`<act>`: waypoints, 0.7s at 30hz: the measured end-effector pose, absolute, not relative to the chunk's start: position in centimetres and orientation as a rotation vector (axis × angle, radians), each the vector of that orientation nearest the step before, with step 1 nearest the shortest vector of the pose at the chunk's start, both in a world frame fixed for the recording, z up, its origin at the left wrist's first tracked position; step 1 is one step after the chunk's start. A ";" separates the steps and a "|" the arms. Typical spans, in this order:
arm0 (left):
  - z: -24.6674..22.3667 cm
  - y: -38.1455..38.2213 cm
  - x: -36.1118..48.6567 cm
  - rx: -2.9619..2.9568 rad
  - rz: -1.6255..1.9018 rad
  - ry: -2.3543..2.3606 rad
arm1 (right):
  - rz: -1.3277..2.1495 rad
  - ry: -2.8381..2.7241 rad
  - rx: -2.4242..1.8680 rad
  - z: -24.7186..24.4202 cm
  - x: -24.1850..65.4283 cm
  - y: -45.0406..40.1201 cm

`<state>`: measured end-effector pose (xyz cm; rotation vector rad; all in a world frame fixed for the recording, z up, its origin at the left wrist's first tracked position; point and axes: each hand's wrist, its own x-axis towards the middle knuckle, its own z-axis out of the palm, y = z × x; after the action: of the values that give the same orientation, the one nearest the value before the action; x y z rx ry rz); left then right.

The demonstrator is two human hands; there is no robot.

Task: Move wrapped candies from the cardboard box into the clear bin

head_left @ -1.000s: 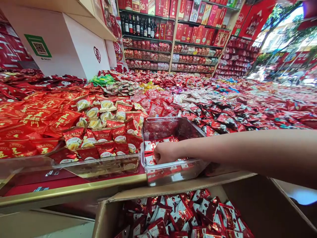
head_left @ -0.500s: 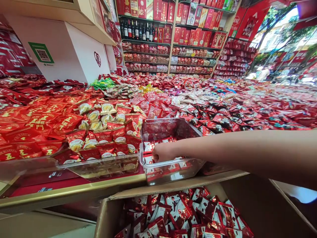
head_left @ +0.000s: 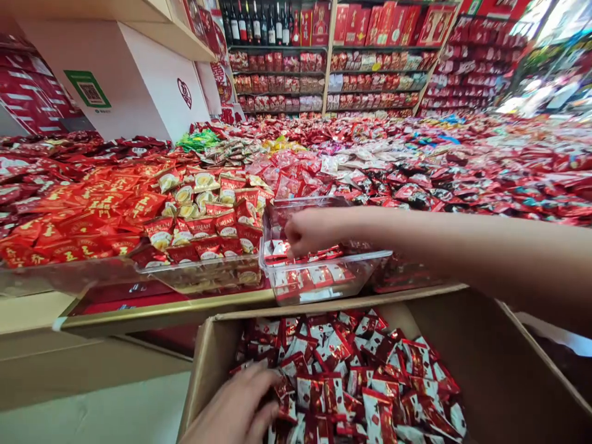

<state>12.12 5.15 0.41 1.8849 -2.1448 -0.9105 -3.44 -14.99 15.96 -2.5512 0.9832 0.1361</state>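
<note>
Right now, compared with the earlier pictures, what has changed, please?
The left hand has come into view from below and reaches into the carton, at the packets there. The right hand seems slightly higher at the tub; whether it holds anything is hidden. The view has tipped down, showing more of the carton. The tub and the durian packets beside it stay in place.

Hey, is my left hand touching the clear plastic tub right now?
Apart. The head view shows your left hand down in the cardboard box, with the box's far rim plainly between it and the clear plastic tub.
</note>
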 end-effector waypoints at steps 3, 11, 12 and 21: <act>0.3 5.2 11.7 1.903 -0.734 -2.199 | -0.185 0.809 -2.505 17.9 -7.7 -12.1; 0.3 3.2 8.9 1.935 -0.489 -2.616 | 0.171 0.679 -1.970 4.8 -16.1 -3.8; 0.4 2.9 8.6 1.917 -0.440 -2.629 | 0.171 0.697 -1.907 2.8 -16.2 -3.5; 3.7 -0.1 4.3 1.718 -1.218 -1.702 | -0.474 0.704 -1.343 -1.5 -14.2 -3.3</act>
<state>4.25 -0.12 3.74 1.7185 -1.7018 -1.2182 -14.24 -3.30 -1.53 -1.3435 0.7045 -0.4742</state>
